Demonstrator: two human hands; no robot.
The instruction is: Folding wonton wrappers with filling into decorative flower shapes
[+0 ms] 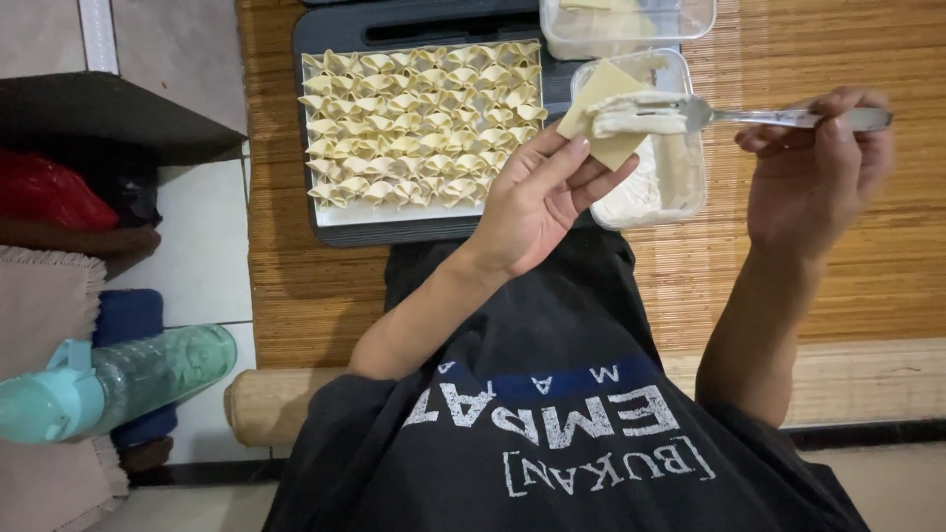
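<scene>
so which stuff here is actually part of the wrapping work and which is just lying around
In use:
- left hand holding a square wrapper
- right hand holding a fork loaded with filling
- filling tub
- tray of folded dumplings

Lying about:
- green water bottle
- red bag

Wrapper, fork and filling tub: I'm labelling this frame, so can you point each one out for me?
Wrapper (603, 87), head view: on the bare upper part of the pale square sheet.
Fork (759, 117), head view: on the metal neck between tines and handle.
Filling tub (690, 177), head view: on its clear right wall.
</scene>
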